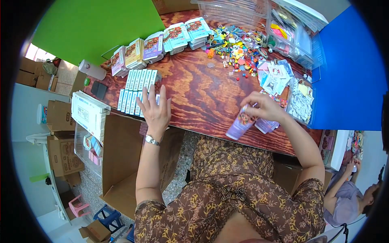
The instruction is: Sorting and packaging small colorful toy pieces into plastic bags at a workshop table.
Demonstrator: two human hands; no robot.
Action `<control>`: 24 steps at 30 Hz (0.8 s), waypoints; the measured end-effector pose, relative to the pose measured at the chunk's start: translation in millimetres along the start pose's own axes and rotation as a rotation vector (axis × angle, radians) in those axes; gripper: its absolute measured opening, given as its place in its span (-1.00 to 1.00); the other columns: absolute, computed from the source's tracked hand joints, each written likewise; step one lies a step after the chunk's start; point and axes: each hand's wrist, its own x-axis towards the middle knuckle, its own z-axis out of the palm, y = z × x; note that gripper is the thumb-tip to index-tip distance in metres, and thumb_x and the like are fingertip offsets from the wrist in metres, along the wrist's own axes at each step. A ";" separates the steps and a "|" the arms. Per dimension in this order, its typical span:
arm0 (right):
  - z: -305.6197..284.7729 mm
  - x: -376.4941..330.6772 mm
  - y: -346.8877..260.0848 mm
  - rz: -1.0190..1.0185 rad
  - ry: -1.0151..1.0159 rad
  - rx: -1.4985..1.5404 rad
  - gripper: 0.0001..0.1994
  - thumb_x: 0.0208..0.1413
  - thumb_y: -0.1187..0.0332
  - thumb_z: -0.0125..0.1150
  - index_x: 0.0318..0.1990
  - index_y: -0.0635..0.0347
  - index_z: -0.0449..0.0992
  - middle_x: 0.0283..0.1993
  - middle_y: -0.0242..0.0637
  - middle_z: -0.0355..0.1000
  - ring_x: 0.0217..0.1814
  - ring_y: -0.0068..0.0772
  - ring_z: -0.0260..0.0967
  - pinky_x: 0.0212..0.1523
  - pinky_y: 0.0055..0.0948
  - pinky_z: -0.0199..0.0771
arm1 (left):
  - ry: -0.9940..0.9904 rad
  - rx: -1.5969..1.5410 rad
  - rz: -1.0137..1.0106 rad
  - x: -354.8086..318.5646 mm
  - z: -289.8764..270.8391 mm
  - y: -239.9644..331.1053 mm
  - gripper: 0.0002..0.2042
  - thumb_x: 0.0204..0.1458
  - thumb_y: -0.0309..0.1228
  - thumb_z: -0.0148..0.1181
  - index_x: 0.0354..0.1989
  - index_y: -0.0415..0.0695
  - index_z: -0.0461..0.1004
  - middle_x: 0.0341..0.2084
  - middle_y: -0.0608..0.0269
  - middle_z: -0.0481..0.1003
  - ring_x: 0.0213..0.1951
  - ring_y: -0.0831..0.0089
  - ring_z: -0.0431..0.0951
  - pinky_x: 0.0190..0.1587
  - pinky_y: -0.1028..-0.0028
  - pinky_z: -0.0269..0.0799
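Note:
My right hand (263, 107) pinches a purple printed packet (236, 128) by its upper end, over the front edge of the table. Under that wrist lie more purple printed pieces (267, 126). My left hand (156, 111), a watch on its wrist, has its fingers spread and holds nothing. It hovers over or rests on the right end of two rows of small white-and-teal boxes (131, 99); whether it touches them I cannot tell. Part of the front row is hidden by that hand.
Stacks of flat printed cartons (153, 44) line the back left. Small colourful trinkets (239, 46) are heaped at the back, with loose cards (277, 77) at right. Green (97, 28) and blue (348, 73) panels flank the table. A cardboard box (121, 158) stands below; another person (344, 198) sits at right.

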 end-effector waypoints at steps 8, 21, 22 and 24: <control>47.4 28.4 -2.4 0.223 0.185 1.051 -0.76 0.35 0.33 0.15 0.09 0.19 0.44 -0.02 -0.39 0.50 -0.01 -0.57 0.48 0.02 -0.44 0.53 | -0.092 -1.232 0.114 16.5 -23.1 125.6 0.02 -0.15 -0.21 0.54 0.43 -0.29 0.01 0.32 -0.25 0.21 0.38 -0.10 0.18 0.38 0.03 0.14; -115.1 -4.8 125.2 0.511 0.487 -0.755 -0.31 0.01 0.28 0.37 0.35 0.06 0.31 0.29 0.10 0.32 0.25 0.15 0.35 0.25 -0.05 0.40 | -0.098 -1.199 -0.119 32.1 53.0 170.9 -0.23 -0.19 -0.37 0.55 0.20 -0.29 0.24 -0.04 -0.03 0.49 0.00 0.17 0.57 0.04 0.31 0.48; -120.9 -3.6 136.8 0.602 0.428 -0.931 -0.23 -0.04 0.22 0.42 0.38 0.04 0.28 0.33 0.11 0.28 0.32 0.22 0.27 0.29 -0.02 0.36 | -0.127 -1.229 -0.134 26.6 63.9 175.2 -0.22 -0.17 -0.36 0.54 0.22 -0.28 0.22 -0.04 -0.05 0.49 -0.01 0.10 0.58 0.05 0.24 0.48; -127.7 1.8 145.7 0.569 0.365 -0.930 -0.19 -0.07 0.21 0.44 0.40 0.01 0.25 0.36 0.12 0.23 0.33 0.25 0.24 0.30 -0.01 0.35 | -0.185 -1.276 -0.161 20.9 67.5 178.9 -0.20 -0.16 -0.35 0.53 0.25 -0.27 0.20 -0.04 -0.06 0.49 0.00 0.10 0.57 0.05 0.24 0.48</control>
